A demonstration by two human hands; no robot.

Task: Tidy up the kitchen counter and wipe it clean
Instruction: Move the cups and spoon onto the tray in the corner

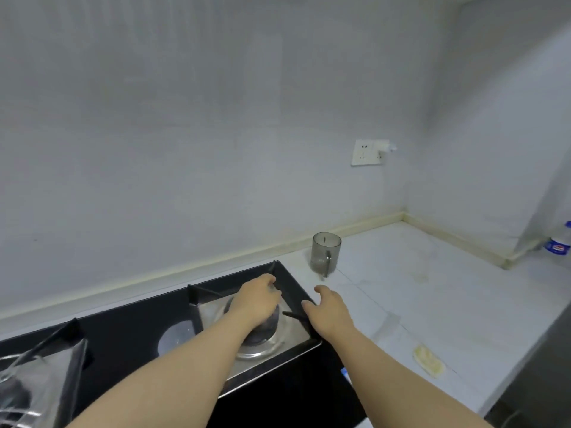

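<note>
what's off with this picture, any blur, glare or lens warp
Head view: the wide lens bows the counter's back ledge and stretches the forearms; the whole frame is soft, the left hand and right hand slightly smeared; light is flat and cool, shadows faint; a dull sheen sits on the steel burner tray.

Bottle [560, 244] label: blue, logo-like mark, possibly brand; lettering too blurred to read.

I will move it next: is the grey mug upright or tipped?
Upright: the grey mug stands on its base on the counter, rim up.
</note>
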